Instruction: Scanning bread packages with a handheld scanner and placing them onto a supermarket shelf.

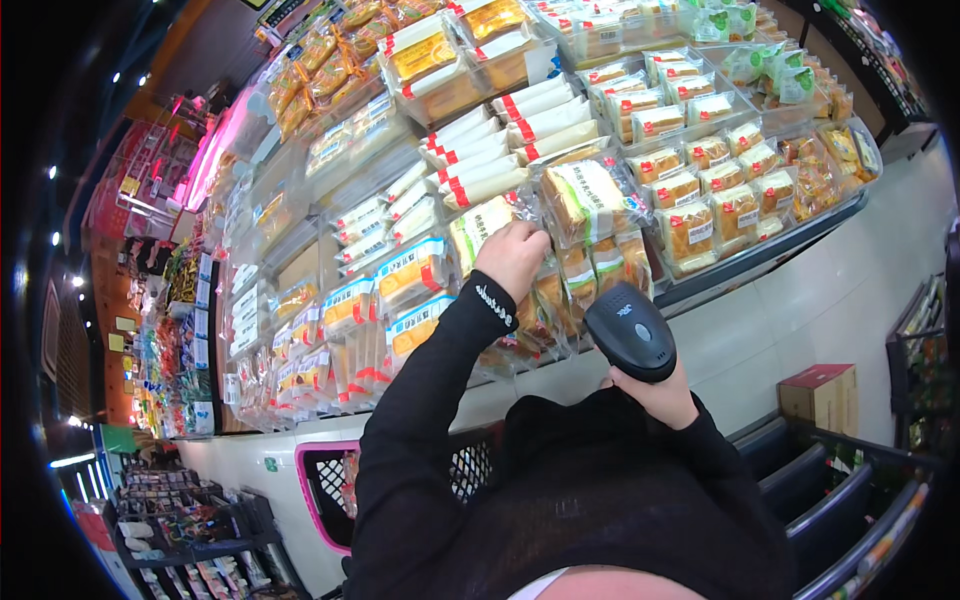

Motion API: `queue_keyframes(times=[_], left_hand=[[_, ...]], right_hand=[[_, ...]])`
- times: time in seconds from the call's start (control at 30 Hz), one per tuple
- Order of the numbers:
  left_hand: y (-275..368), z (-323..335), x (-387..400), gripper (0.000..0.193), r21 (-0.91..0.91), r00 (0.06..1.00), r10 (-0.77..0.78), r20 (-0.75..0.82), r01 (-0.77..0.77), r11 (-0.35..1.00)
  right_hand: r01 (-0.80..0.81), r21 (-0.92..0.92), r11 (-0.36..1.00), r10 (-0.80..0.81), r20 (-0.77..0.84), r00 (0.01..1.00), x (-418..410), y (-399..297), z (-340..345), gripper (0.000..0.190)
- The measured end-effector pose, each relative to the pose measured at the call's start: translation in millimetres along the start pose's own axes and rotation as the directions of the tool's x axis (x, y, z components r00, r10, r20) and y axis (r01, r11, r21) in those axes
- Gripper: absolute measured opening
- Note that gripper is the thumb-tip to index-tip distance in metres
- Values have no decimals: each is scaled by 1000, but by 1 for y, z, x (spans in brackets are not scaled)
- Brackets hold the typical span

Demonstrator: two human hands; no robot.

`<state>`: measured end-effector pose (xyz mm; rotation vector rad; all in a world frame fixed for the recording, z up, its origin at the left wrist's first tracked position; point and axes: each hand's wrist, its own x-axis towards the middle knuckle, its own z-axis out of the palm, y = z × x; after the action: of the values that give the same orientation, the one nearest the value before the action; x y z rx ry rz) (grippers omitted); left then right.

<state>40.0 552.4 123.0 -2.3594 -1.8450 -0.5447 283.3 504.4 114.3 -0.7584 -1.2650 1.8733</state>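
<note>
My left hand (pixel 514 259), in a black sleeve with white lettering at the cuff, is curled over the right edge of a bread package (pixel 480 221) with a white and green label. Its fingertips are mostly hidden against the clear film. In my right hand (pixel 664 394) is a black handheld barcode scanner (pixel 631 330), its rounded head turned up and its handle hidden below. A similar bread package (pixel 589 191) lies on top of the stock just right of my left hand. More wrapped loaves (pixel 592 274) stand beneath it, close to the scanner's head.
Clear plastic bins of wrapped bread (pixel 697 225) cover the display table, whose dark edge (pixel 765 251) runs along its front. A pink-rimmed basket (pixel 304 487) stands below on the left. At right are a cardboard box (pixel 817 397) and a dark slatted rack (pixel 814 480).
</note>
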Motion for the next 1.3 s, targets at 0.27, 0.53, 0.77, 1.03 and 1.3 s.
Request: queue_keyframes(times=[0.27, 0.53, 0.77, 1.03, 1.3], left_hand=[[19, -39, -27, 34, -231, 995, -60, -83, 40, 972], [23, -106, -152, 25, -498, 804, -529, -271, 354, 792], [17, -107, -351, 19, -466, 150, -875, -461, 798, 382], [51, -47, -550, 16, -399, -257, -965, -56, 891, -214], [41, 95, -660, 25, -284, -372, -810, 453, 801, -527]], right_hand=[[6, -158, 987, 1, 47, 999, -12, 2, 8, 29], [5, -465, 886, 150, 296, 944, -13, 7, 40, 34], [110, -613, 782, 345, 574, 743, -7, 41, 113, 38], [222, -686, 693, 599, 720, 351, -24, 80, 214, 36], [147, -780, 608, 719, 620, 315, -48, 118, 272, 31]])
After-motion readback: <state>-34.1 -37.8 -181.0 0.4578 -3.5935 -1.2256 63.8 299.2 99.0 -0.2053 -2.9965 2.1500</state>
